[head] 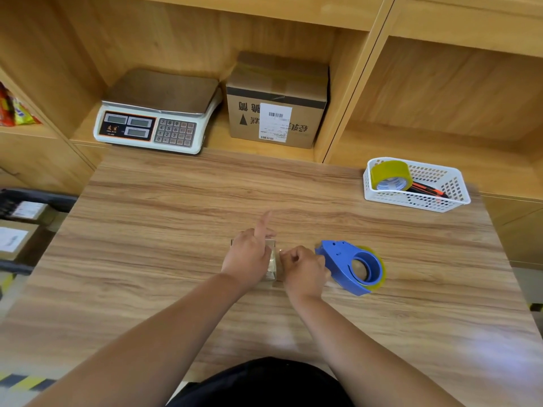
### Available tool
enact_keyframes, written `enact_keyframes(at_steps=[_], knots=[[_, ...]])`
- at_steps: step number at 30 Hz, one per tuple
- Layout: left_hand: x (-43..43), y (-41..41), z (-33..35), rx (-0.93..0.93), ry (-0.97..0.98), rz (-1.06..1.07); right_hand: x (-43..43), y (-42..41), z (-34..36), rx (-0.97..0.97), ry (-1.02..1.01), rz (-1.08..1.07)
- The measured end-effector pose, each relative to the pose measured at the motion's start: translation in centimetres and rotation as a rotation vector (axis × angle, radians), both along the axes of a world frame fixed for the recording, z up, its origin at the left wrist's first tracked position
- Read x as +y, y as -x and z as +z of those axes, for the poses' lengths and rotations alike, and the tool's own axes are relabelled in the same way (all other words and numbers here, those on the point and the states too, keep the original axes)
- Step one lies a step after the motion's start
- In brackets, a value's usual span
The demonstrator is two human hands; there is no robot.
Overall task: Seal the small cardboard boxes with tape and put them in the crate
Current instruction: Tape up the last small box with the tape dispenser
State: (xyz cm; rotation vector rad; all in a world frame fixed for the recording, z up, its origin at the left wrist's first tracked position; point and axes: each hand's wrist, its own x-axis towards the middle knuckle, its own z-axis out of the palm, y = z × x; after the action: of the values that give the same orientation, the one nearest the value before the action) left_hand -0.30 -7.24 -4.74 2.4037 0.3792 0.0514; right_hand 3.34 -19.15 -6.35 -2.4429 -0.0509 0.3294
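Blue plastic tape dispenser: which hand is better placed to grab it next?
Probably right: the right hand lies beside the blue plastic tape dispenser, while the left hand holds the small cardboard box.

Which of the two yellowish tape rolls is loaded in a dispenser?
The nearer roll, in the blue plastic tape dispenser beside the right hand; the farther roll sits loose in the white plastic basket.

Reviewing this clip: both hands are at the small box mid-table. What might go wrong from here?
1. The left hand covers most of the small cardboard box, so tape may crease or miss a seam unnoticed.
2. The blue plastic tape dispenser lies close beside the right hand; a sideways move could knock it across the wooden table.
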Motion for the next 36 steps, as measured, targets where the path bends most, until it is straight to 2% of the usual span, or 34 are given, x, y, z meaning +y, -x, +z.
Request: enact_keyframes(at_steps=[11,15,19,22,25,28,31,36], knots=[[0.1,-0.3,-1.3,-0.025,-0.125,-0.039,1.3,1.1,0.2,0.135,0.038,-0.076],[0.0,-0.3,-0.8,-0.038,-0.124,-0.060,0.2,1.2,0.4,0.074,0.027,0.003],[0.3,-0.3,-0.4,-0.008,-0.108,-0.087,0.3,2.1,-0.1,-0.008,0.005,0.192],[0.3,-0.1,0.3,0.015,-0.195,-0.232,-0.1,1.7,-0.1,-0.018,0.011,0.225],[0.6,0.3,1.2,0.068,-0.321,-0.365,-0.5,1.2,0.8,-0.026,-0.161,0.216],[1.3,0.9,1.7,-0.140,-0.519,-0.455,-0.2,1.0,1.5,0.039,-0.326,0.217],[1.9,2.0,1.1,-0.259,-0.589,-0.446,-0.1,1.1,1.5,0.047,-0.329,0.265],[3.2,4.0,0.1,-0.117,-0.605,-0.297,-0.1,1.9,1.5,0.050,-0.275,0.286]])
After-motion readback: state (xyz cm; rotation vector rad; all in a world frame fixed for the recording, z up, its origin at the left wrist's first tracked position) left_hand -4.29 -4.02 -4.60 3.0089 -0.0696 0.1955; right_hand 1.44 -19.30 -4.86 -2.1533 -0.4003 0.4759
